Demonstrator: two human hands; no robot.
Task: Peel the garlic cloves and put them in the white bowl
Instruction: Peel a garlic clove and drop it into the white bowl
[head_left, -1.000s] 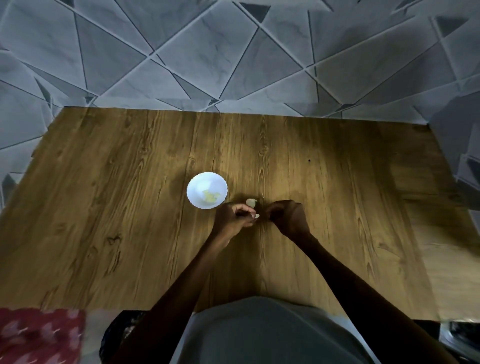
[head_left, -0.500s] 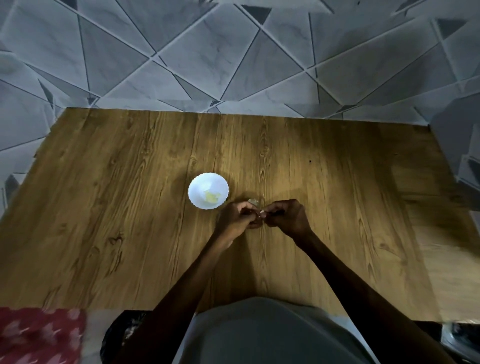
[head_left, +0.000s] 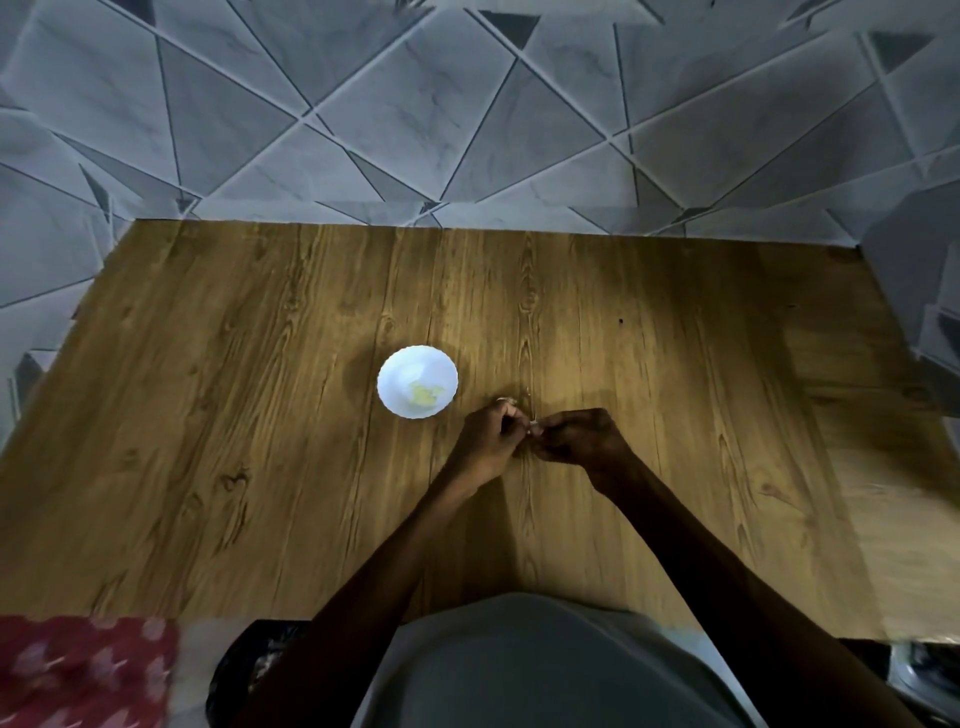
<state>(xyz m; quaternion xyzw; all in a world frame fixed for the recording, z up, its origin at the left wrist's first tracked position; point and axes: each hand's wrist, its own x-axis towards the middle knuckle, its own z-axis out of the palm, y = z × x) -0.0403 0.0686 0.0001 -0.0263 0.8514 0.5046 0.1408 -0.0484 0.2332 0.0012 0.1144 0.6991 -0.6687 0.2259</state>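
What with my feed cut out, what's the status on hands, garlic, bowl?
Left hand, right hand both pinching one garlic clove. White bowl just left, pale peeled pieces inside. Small scrap on table by left hand, path to bowl open.

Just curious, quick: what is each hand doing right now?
Left hand: fingers curled, pinching the garlic clove.
Right hand: curled, pinching that same clove.

We are in a home kitchen, it seems: a wood-grain table (head_left: 208, 415) standing against grey marbled wall tiles (head_left: 405, 114), a small white bowl (head_left: 410, 366) of peeled garlic (head_left: 426, 396), a red patterned cloth (head_left: 78, 670) nearby.
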